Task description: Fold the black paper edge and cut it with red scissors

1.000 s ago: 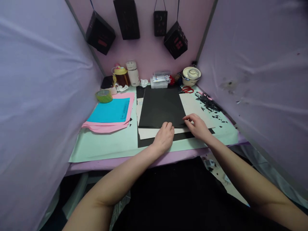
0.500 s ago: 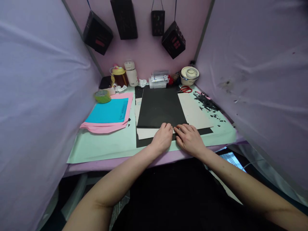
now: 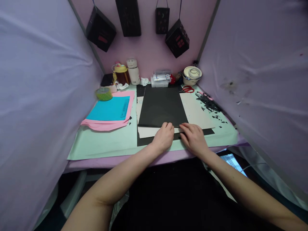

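Both hands are down on the near edge of the big black rectangular paper sheet (image 3: pixel 161 106), which sits mid-counter on top of a cream card sheet (image 3: pixel 196 112) and another black sheet poking out underneath. The left hand (image 3: pixel 164 138) has its fingers curled in, knuckles pressing the edge flat, probably to pin it so it doesn't slide. The right hand (image 3: pixel 193 138) lies just beside it, fingers spread flat along the same edge, holding nothing. Looks like a crease or fold line is getting pressed there, though I can't tell for sure. Red-handled scissors (image 3: pixel 188 89) are parked at the back, with black paper scraps (image 3: pixel 207 104) shoved off right, out of the way. The turquoise sheet on pink paper (image 3: pixel 109 109) waits left.
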{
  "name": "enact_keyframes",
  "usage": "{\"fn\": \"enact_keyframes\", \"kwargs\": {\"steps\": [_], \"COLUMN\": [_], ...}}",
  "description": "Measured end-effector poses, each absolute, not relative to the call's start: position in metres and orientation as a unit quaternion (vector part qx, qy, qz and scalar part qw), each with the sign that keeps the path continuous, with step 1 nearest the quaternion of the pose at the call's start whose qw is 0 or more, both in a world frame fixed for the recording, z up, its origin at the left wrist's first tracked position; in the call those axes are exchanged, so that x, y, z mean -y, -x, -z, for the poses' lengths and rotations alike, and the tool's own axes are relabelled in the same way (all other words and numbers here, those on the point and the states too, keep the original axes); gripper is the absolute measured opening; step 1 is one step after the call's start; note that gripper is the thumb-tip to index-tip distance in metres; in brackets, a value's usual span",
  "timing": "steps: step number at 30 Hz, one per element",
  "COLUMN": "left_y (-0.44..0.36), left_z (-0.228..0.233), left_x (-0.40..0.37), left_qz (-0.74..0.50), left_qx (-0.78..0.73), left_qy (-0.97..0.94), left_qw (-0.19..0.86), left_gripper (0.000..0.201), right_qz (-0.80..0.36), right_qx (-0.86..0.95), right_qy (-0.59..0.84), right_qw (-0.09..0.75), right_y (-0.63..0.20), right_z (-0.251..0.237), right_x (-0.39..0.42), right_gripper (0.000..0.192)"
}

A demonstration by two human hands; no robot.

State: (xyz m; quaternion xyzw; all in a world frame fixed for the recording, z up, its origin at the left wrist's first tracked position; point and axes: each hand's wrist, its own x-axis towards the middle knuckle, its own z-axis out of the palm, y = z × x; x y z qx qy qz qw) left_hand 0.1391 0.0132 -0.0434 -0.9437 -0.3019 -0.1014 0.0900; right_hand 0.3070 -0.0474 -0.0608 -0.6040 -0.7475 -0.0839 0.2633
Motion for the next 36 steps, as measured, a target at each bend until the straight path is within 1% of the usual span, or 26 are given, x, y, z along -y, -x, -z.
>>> {"fn": "enact_keyframes", "kwargs": {"steps": [3,5,8,11,17,20,25,30,36], "left_y": [-0.141,-0.142,-0.144,-0.149,-0.171,-0.180,-0.185,-0.188,-0.192], "left_z": [0.040,0.037,0.032,0.027,0.024,0.027,0.031,0.029,0.025], "left_x": [-0.013,-0.014,-0.020,-0.030,-0.049,-0.054,-0.060,-0.062,-0.061], "left_qz": [0.102,0.104,0.109,0.122,0.090,0.080,0.068,0.055,0.032], "left_qx": [0.330,0.352,0.373,0.392,0.402,0.415,0.419,0.428,0.439], "left_qy": [0.936,0.929,0.921,0.912,0.904,0.895,0.892,0.888,0.885], "left_qw": [0.061,0.038,0.016,-0.008,-0.114,-0.142,-0.156,-0.158,-0.154], "left_gripper": [0.017,0.016,0.020,0.018,0.015,0.015,0.015,0.015,0.015], "right_qz": [0.019,-0.037,-0.110,-0.148,-0.156,-0.151,-0.129,-0.109,-0.104], "right_qx": [0.688,0.661,0.659,0.673,0.677,0.684,0.716,0.715,0.721], "right_qy": [0.647,0.668,0.679,0.680,0.687,0.688,0.664,0.683,0.684], "right_qw": [0.328,0.339,0.305,0.251,0.212,0.189,0.171,0.103,0.044], "right_y": [-0.333,-0.346,-0.355,-0.355,-0.356,-0.359,-0.361,-0.357,-0.355], "right_z": [0.061,0.058,0.053,0.050,0.048,0.047,0.044,0.036,0.029], "right_x": [0.036,0.025,0.009,0.000,-0.002,-0.003,-0.008,-0.013,-0.019], "right_gripper": [0.029,0.026,0.020,0.017,0.017,0.018,0.018,0.017,0.022]}}
